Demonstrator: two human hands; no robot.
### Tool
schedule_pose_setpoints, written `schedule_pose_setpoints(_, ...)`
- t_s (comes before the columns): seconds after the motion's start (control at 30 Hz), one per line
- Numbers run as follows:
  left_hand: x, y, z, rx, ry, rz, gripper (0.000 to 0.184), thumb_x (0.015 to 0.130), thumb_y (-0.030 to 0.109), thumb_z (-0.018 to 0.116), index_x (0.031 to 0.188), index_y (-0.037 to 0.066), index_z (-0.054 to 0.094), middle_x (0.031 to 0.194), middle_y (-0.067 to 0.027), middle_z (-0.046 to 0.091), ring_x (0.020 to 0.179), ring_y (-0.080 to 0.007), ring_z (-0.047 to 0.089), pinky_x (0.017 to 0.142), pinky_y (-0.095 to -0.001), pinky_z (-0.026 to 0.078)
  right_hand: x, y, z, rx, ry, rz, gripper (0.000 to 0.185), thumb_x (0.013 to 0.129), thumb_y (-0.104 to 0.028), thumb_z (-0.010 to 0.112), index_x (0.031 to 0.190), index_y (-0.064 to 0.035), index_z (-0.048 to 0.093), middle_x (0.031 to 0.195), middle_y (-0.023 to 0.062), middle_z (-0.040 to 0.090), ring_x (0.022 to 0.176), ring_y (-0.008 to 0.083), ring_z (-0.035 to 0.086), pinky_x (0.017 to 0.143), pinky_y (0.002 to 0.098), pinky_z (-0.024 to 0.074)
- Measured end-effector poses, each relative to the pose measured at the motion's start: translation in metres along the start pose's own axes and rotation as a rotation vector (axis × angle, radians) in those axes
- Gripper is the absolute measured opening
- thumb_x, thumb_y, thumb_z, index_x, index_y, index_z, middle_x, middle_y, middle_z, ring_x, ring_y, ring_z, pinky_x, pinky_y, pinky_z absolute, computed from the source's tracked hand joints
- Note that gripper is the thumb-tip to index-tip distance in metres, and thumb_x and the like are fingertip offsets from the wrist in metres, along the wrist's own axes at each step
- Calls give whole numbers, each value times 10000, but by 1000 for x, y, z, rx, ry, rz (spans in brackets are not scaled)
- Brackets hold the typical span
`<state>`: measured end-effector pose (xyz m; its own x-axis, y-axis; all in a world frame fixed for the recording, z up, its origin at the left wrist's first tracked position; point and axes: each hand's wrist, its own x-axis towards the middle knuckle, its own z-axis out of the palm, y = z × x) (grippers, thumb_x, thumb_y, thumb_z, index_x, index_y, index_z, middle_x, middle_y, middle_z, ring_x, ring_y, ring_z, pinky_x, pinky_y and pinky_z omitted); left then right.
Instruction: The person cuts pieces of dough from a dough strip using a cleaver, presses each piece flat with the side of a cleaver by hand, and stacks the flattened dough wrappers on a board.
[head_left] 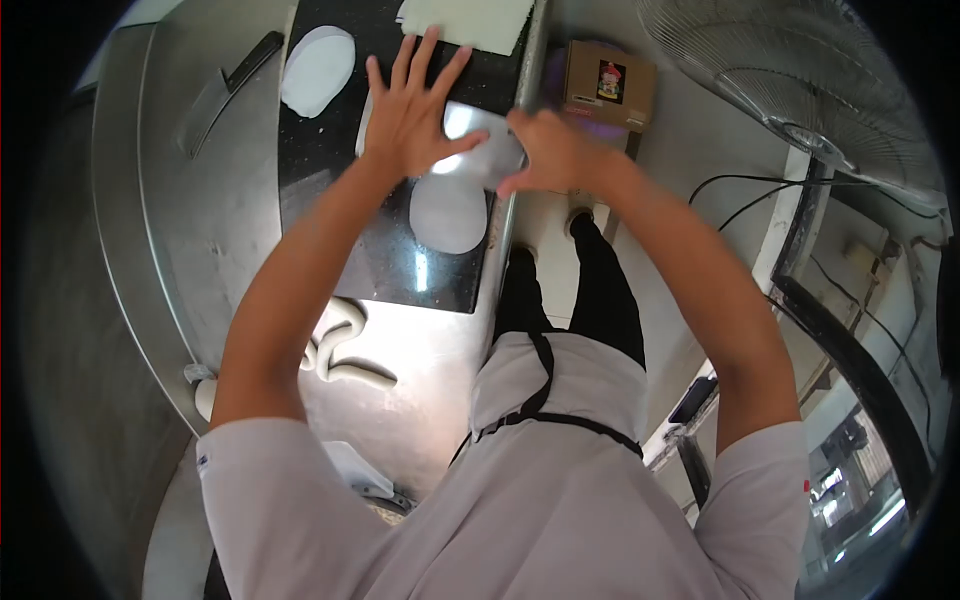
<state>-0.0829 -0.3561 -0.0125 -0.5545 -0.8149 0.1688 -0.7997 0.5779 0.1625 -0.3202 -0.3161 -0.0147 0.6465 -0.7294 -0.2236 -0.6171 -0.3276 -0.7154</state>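
Note:
My left hand (405, 125) is spread over the black board (375, 245), fingers apart, its thumb by a shiny flat metal blade (478, 145). My right hand (555, 150) is closed round the right end of that blade, at the board's right edge. A thin pale dough round (448, 215) lies just below the blade, and its upper edge meets the metal. Another white flat dough piece (318, 72) rests at the board's upper left. A pale edge shows beside my left hand, mostly hidden.
A dark-handled knife (232, 85) lies on the metal surface at the left. Dough ropes (345, 350) lie below the board. A pale cloth (470, 22) covers its top end. Right of the counter are a cardboard box (585, 80), a large fan (800, 75) and cables.

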Motion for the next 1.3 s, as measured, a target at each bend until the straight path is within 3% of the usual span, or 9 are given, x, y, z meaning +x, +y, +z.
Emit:
schedule_pose_setpoints(0.3, -18, 8, 3, -42, 32, 84, 998, 769, 800, 586, 1604, 335, 298, 1679, -165, 185, 1509, -450, 216, 1143, -745, 123, -18, -15, 18, -15, -68, 113, 851, 637, -559, 895, 1046, 105, 554, 820, 314, 665, 850, 475, 697, 770, 500, 565)
schedule_pose_setpoints(0.4, 11, -5, -21, 127, -148, -7, 1047, 793, 719, 633, 1554, 55, 357, 1652, -278, 157, 1526, -481, 125, 1205, -679, 69, 16, -28, -24, -177, 0, 144, 702, 713, -461, 861, 1082, 53, 557, 918, 301, 683, 939, 467, 687, 803, 524, 554)
schedule_pose_setpoints(0.47, 13, -11, -9, 194, 69, -137, 1015, 811, 742, 584, 1567, 102, 361, 1654, -282, 158, 1541, -465, 105, 1202, -684, 67, 40, -2, -24, -105, 263, 88, 524, 809, -364, 800, 1113, -9, 561, 970, 274, 689, 981, 475, 668, 831, 535, 537)
schedule_pose_setpoints(0.53, 1, -13, -20, -7, 157, 98, 857, 906, 428, 679, 1610, 172, 263, 1653, -148, 249, 1474, -357, 313, 1149, -614, 278, 47, -20, -39, -6, 337, 279, 406, 866, -290, 744, 1134, -45, 562, 1020, 255, 693, 1011, 480, 652, 850, 539, 524)
schedule_pose_setpoints(0.6, -24, -9, -39, -199, -178, 333, 882, 880, 199, 726, 1604, 107, 231, 1645, -129, 266, 1446, -306, 373, 1137, -502, 357, 34, -10, -21, 98, 407, 202, 448, 872, -288, 734, 1193, -29, 560, 1043, 263, 693, 1018, 488, 648, 851, 514, 533)
schedule_pose_setpoints(0.7, -56, 18, -56, -196, -389, 525, 794, 882, 113, 691, 1573, 133, 301, 1549, -112, 405, 1350, -298, 488, 1102, -457, 419, -52, -7, 49, 357, 350, -12, 507, 865, -259, 757, 1272, -29, 562, 1114, 240, 681, 1038, 413, 673, 886, 476, 528)
schedule_pose_setpoints(0.97, -33, 42, -42, 37, -600, 507, 320, 833, 21, 678, 1140, 111, 672, 1123, -70, 686, 1104, -226, 625, 941, -355, 484, -268, -49, 115, 373, 84, 459, 593, 902, -256, 777, 1309, 82, 508, 939, 250, 696, 842, 375, 718, 743, 371, 537)
schedule_pose_setpoints(1.1, -26, 43, -52, 155, -688, 491, 182, 832, 61, 704, 1000, 128, 717, 988, -47, 721, 1090, -232, 639, 932, -357, 463, -223, -37, 59, 264, 212, 517, 517, 957, -276, 699, 1345, 22, 533, 1100, 231, 696, 1044, 346, 690, 900, 402, 512)
schedule_pose_setpoints(1.3, -33, 46, -47, 163, -564, 497, 208, 798, 40, 686, 976, 137, 734, 1051, -33, 697, 1111, -222, 622, 965, -368, 450, -59, 6, 0, 257, 353, 105, 492, 923, -296, 728, 1282, 1, 569, 1107, 228, 691, 1026, 360, 680, 884, 418, 514)
